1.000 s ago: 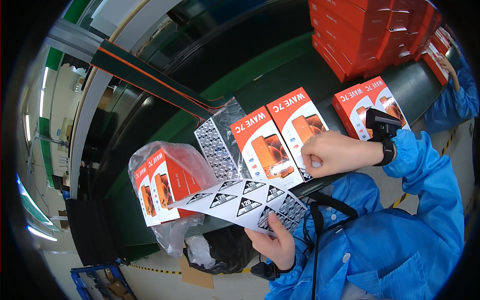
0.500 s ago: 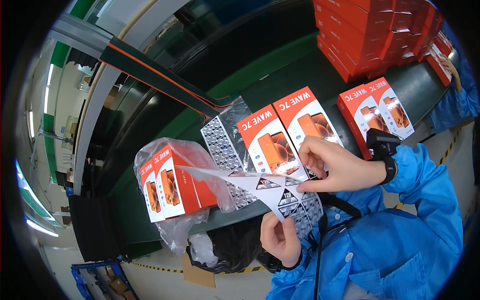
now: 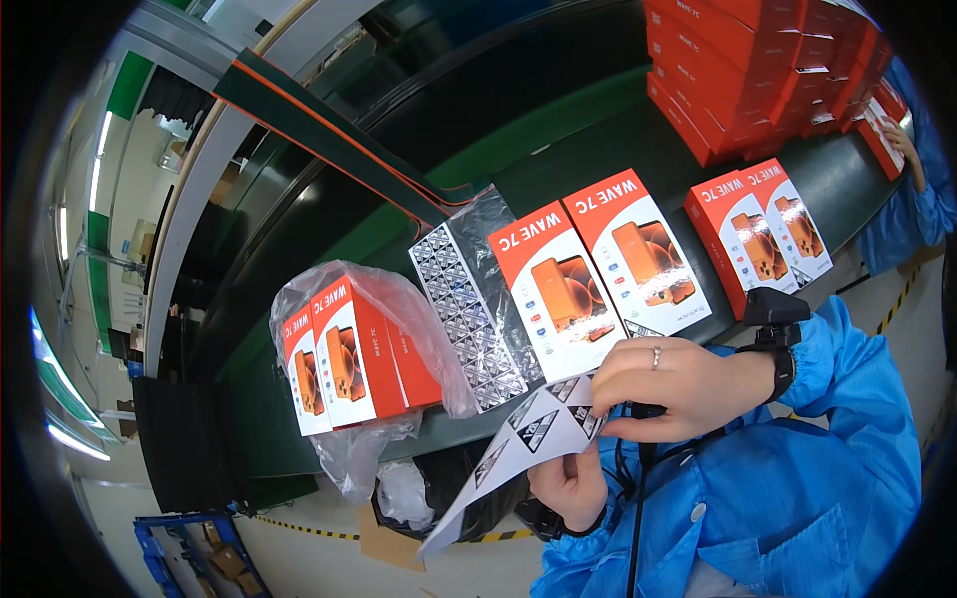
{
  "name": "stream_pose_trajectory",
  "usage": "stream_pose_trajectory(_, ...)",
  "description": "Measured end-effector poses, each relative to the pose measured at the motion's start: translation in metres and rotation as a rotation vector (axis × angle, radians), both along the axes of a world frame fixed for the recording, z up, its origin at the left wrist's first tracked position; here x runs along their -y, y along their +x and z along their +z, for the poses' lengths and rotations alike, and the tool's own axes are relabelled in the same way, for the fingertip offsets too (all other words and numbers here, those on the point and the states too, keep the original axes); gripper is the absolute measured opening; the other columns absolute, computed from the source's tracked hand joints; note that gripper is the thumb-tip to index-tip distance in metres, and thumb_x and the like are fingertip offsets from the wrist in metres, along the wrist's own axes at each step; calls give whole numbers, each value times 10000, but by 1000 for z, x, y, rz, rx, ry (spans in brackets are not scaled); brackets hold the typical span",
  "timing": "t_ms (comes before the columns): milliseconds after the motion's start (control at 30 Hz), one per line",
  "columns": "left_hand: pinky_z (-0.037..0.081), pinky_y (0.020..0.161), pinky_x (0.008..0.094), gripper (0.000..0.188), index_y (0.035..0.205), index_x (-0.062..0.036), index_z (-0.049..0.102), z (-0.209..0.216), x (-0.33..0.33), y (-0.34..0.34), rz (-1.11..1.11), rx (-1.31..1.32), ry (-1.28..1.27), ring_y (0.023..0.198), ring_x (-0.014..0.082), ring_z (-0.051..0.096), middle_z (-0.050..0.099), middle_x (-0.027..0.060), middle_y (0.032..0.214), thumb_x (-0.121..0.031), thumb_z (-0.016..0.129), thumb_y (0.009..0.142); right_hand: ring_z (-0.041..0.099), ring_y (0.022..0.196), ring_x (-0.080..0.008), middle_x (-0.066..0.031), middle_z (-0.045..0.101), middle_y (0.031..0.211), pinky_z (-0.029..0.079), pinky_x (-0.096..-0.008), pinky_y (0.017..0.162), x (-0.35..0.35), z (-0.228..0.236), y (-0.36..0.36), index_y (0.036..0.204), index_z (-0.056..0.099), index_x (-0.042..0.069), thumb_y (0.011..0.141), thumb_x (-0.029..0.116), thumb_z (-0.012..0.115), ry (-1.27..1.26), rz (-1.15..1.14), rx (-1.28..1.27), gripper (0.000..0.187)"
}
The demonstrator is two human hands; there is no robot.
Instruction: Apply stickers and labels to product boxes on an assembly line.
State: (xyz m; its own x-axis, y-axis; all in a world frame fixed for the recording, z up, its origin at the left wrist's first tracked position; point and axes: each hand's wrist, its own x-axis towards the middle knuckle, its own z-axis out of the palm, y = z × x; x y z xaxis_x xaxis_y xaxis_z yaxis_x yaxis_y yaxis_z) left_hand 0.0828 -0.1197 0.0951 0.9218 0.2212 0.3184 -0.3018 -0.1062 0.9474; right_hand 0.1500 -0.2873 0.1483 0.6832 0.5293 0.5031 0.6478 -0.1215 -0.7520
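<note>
A white sheet of black triangular stickers (image 3: 528, 439) is held between my hands in front of the table edge, its free end hanging down to the left. My left hand (image 3: 573, 490) pinches its lower edge, fingertips partly behind the sheet. My right hand (image 3: 688, 387), with a ring, is closed at the sheet's right end; whether a sticker is between its fingertips is hidden. Just beyond lie two red-and-white phone boxes, the left box (image 3: 543, 339) and the right box (image 3: 623, 204). A dark triangular sticker (image 3: 638, 329) shows near the right box's lower corner.
Another patterned sticker stack (image 3: 464, 319) lies left of the boxes, by clear film. Further left, red boxes (image 3: 374, 374) sit in a plastic bag (image 3: 444, 374). At right are two upright boxes (image 3: 718, 234), a tall red stack (image 3: 738, 90) and another person's hand (image 3: 902, 145).
The sheet has swung down and left, off the table's sticker stack. My right hand has moved lower, closer to my left hand, uncovering more of the right phone box.
</note>
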Motion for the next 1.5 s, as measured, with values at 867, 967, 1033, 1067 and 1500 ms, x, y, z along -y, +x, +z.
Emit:
stream_pose_trajectory(867,495,650,287,251,1026,121,537,-5,-39,5,473,-29,132,748,198,631,631,178,877,-14,591,820,632,593,-133,-83,632,629,476,-247,557,-24,-6,73,811,643,-30,808,159,623,-422,124,-557,191)
stream_pose_trajectory(967,495,653,284,254,1032,123,536,-10,-41,4,487,-15,167,749,195,628,628,180,881,-9,587,822,632,569,-144,-92,641,627,475,-260,554,-29,-11,75,808,647,-39,799,148,602,-457,122,-597,192)
stream_pose_trajectory(1033,495,650,282,253,1031,125,537,-10,-41,4,487,-32,147,748,194,627,627,180,883,-8,586,821,629,552,-149,-98,647,627,478,-270,557,-29,-13,75,802,651,-45,786,139,590,-462,109,-593,194)
stream_pose_trajectory(1067,494,648,279,252,1030,126,538,-10,-40,4,482,-47,126,747,193,625,626,181,885,-6,585,821,628,551,-150,-99,649,632,479,-273,560,-29,-15,75,803,652,-41,785,139,591,-471,105,-584,191)
stream_pose_trajectory(1500,493,645,275,235,1003,126,533,-6,-40,6,485,-6,196,718,194,620,624,184,879,-9,587,818,580,621,-252,-116,536,641,444,-325,598,-31,-24,69,742,476,-3,754,184,637,-481,-35,-156,247)
